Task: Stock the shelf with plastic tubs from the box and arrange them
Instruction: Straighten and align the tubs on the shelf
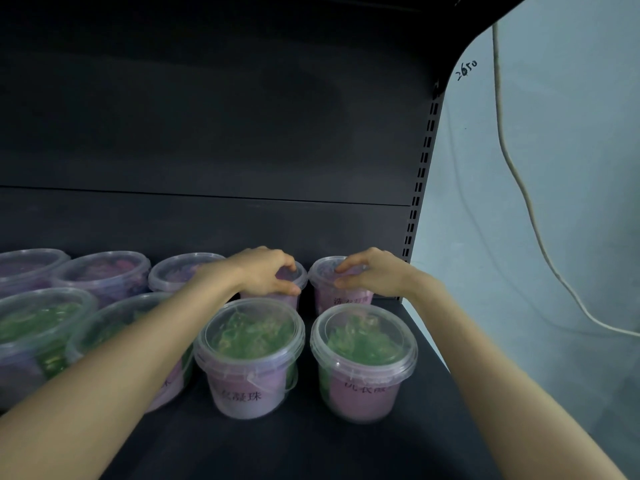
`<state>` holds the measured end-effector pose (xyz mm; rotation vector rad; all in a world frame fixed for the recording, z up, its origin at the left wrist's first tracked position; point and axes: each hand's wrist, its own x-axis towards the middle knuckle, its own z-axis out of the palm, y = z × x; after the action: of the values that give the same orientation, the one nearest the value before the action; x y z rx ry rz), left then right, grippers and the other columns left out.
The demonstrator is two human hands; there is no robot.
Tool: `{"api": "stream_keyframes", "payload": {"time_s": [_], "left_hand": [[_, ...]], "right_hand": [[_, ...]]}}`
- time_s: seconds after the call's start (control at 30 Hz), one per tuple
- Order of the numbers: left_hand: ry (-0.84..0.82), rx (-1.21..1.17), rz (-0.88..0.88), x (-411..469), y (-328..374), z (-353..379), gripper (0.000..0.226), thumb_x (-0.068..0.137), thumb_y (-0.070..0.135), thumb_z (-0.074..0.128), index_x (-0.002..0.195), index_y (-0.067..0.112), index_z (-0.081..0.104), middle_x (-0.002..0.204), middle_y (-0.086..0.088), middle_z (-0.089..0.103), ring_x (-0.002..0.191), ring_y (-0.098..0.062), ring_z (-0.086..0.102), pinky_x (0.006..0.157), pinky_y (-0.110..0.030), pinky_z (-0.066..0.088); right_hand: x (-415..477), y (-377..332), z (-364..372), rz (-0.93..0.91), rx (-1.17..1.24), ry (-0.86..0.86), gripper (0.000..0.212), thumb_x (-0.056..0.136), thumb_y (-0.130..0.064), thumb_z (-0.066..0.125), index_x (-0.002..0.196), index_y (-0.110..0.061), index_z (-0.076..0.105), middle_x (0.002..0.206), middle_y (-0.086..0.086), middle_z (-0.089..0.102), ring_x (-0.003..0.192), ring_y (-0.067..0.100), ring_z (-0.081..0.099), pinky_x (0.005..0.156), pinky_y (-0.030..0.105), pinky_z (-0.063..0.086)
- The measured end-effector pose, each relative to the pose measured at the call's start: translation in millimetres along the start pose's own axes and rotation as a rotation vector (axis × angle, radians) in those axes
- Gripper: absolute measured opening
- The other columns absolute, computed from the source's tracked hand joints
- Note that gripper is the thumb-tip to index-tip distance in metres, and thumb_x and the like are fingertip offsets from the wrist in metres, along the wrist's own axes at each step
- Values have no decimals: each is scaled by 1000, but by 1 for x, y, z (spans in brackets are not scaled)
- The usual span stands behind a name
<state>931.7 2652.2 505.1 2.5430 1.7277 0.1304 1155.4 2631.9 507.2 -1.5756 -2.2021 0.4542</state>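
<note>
With my left hand [266,271] curling its fingers over the inner back tub [300,276] and my right hand [370,275] gripping the end back tub [329,301] on the shelf [277,452], I'd nudge both gently, labels forward, squarely behind the green front tubs [249,344].

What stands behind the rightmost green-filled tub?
A clear lidded plastic tub with purple contents, its lid held by the right hand. Its base is hidden by the clear green-filled tub.

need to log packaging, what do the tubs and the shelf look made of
Front right tub: likely clear glossy plastic; green contents show through its lid and wall. Shelf: probably dark matte painted metal, judging by the slotted upright; not certain.
</note>
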Motion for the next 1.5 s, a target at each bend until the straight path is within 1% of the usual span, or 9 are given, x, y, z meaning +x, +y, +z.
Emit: {"api": "stream_keyframes", "payload": {"time_s": [0.4, 0.57, 0.7, 0.87, 1.0, 1.1, 1.27, 1.4, 1.5], "left_hand": [[30, 74, 0, 1, 7, 1, 57, 84, 60, 51, 129, 26, 48, 127, -2, 54, 117, -25, 48, 97, -39, 40], [9, -58, 31, -1, 4, -4, 48, 86, 54, 53, 124, 24, 57, 128, -3, 57, 117, -22, 52, 98, -34, 41], [249, -188, 81, -23, 10, -11, 24, 86, 43, 58, 99, 25, 68, 103, 3, 67, 98, -17, 59, 87, -33, 47], [504, -292, 115, -96, 33, -6, 21, 88, 37, 57, 98, 23, 68, 90, 8, 68, 83, -10, 61, 78, -34, 51], [667, -246, 130, -150, 41, 30, 43, 83, 53, 47, 98, 18, 69, 96, 3, 67, 86, -16, 60, 75, -34, 49], [635, -156, 73, -169, 41, 54, 57, 79, 59, 41, 112, 19, 63, 115, 2, 63, 106, -20, 56, 90, -37, 41], [647, 12, 52, -178, 43, 72, 51, 79, 35, 69, 125, 16, 55, 128, -4, 58, 120, -27, 50, 101, -42, 32], [683, 49, 46, -177, 50, 70, 48, 76, 31, 73, 118, 14, 59, 118, -6, 63, 111, -29, 55, 93, -43, 39], [722, 82, 57, -176, 52, 72, 47, 72, 31, 76, 113, 14, 61, 110, -5, 64, 103, -29, 58, 87, -42, 43]], "right_hand": [[-2, -4, 3, 28, 21, 12, 27, 82, -34, 68, 108, -28, 69, 118, -7, 64, 118, 13, 51, 98, 24, 36], [-5, -11, 2, 54, -31, 29, 29, 85, -36, 65, 111, -25, 68, 123, -1, 62, 118, 17, 52, 92, 21, 36], [-27, -20, 6, -63, 11, 258, 22, 87, -30, 63, 104, -18, 71, 112, -1, 68, 108, 15, 58, 88, 21, 41], [-82, -36, 14, -153, 52, 383, 13, 88, -27, 63, 86, -17, 72, 81, -9, 67, 80, 9, 62, 76, 26, 49], [-128, -40, 32, -154, -43, 391, 23, 84, -38, 65, 92, -18, 72, 97, -2, 70, 96, 20, 59, 83, 36, 48], [-151, -38, 53, -159, -163, 391, 49, 76, -54, 60, 111, -20, 67, 114, -1, 67, 109, 25, 51, 96, 39, 39], [-162, -36, 74, -155, -158, 446, 48, 84, -28, 67, 129, -17, 54, 133, 2, 55, 126, 26, 41, 109, 39, 29], [-162, -41, 73, -144, -142, 451, 45, 84, -21, 67, 126, -13, 55, 129, 5, 58, 123, 29, 42, 104, 37, 32], [-157, -44, 78, -129, -185, 437, 43, 84, -19, 65, 125, -16, 52, 131, 4, 56, 124, 33, 39, 108, 45, 30]]}}
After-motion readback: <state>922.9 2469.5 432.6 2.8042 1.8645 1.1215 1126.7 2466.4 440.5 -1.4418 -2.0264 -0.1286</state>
